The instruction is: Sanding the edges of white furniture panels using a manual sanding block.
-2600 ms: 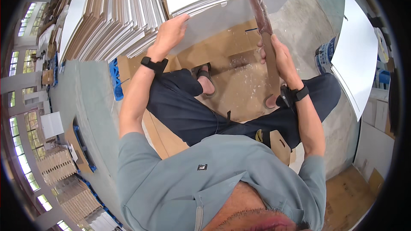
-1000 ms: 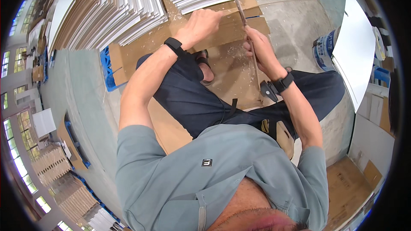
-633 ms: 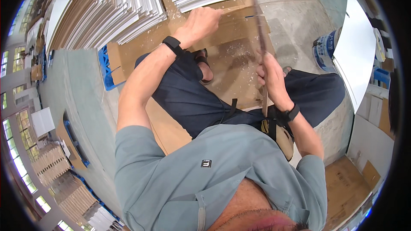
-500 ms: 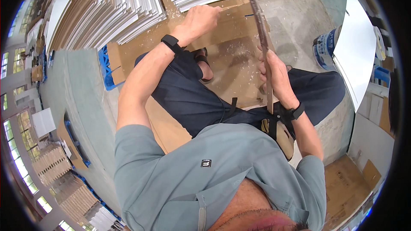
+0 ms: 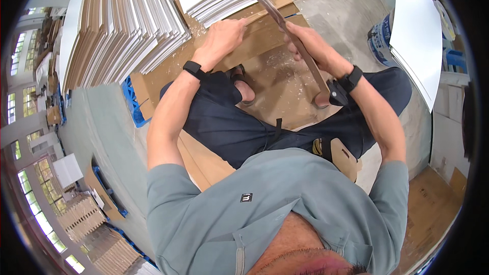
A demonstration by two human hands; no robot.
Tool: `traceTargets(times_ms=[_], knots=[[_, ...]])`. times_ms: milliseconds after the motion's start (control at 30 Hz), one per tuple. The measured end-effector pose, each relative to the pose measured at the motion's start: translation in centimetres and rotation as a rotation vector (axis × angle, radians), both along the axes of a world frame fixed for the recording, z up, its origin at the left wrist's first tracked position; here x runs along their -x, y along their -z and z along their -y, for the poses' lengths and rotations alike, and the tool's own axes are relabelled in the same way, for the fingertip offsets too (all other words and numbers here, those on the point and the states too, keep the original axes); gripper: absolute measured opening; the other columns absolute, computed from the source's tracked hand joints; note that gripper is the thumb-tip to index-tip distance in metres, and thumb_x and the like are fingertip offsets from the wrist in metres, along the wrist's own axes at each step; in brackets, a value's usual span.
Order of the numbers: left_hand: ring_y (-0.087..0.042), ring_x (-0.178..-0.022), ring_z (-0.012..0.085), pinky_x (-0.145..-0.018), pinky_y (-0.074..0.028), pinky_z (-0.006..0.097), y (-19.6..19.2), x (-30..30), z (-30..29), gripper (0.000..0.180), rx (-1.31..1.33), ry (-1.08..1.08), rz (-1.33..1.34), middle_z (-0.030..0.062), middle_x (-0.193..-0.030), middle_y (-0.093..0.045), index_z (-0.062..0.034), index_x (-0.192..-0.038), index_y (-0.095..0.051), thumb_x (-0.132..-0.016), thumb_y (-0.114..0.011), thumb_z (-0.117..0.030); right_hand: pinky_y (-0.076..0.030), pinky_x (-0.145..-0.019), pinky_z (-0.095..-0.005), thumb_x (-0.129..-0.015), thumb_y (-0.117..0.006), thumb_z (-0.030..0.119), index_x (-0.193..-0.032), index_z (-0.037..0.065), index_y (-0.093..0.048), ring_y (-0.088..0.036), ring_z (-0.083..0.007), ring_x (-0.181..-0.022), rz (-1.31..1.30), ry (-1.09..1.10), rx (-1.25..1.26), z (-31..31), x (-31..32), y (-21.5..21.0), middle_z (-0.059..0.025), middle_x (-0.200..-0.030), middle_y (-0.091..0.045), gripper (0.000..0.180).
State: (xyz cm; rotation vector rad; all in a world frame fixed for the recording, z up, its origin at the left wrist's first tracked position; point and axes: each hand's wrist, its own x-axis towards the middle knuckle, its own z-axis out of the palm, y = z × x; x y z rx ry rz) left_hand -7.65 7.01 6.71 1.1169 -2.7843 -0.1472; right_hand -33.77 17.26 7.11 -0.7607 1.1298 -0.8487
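Note:
My right hand (image 5: 311,46) is closed around a long, flat brown bar (image 5: 301,51), its far end darker and worn. The bar slants up and to the left, its tip near the low white stack. My left hand (image 5: 223,38) is to the left of it, fingers pinched together at the near end of a thin pale strip (image 5: 257,16). The strip's far end passes close to the bar. Under both hands lies brown cardboard (image 5: 277,79) with small white shavings on it. Both wrists wear black bands.
A tall stack of white and brown boards (image 5: 127,30) leans at the far left, beside a lower stack of white sheets (image 5: 229,0). A blue pallet (image 5: 133,103) shows under the cardboard. To the right, a white panel (image 5: 418,35) stands before a blue-and-white bucket (image 5: 379,40).
My right hand has moved up and left, tilting the bar from nearly upright to leftward. My left hand has shifted slightly down and left. The whole view has turned a little.

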Motion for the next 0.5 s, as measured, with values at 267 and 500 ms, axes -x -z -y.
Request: traceTargets(times_ms=[267, 500], knots=[[-0.07, -0.079, 0.0411, -0.07, -0.055, 0.05, -0.7, 0.0, 0.3, 0.027, -0.076, -0.032, 0.086, 0.0212, -0.084, -0.071, -0.0099, -0.122, -0.069, -0.096, -0.063, -0.018, -0.041, -0.051, -0.0205, -0.107, -0.054, 0.046, -0.11, 0.005, -0.06, -0.045, -0.0049, -0.067, -0.039, -0.282, -0.047, 0.5, 1.5, -3.0, 0.0016, -0.093, -0.053, 0.042], [-0.07, -0.08, 0.0402, -0.071, -0.056, 0.05, -1.3, -0.1, 0.9, 0.027, -0.051, -0.075, -0.009, 0.0203, -0.085, -0.072, -0.0117, -0.12, -0.073, -0.097, -0.063, -0.022, -0.036, -0.052, -0.0207, -0.107, -0.05, 0.053, -0.105, 0.005, -0.062, -0.04, -0.0058, -0.061, 0.024, -0.213, -0.111, -2.9, 5.5, -5.3, 0.0037, -0.074, -0.047, 0.049]])
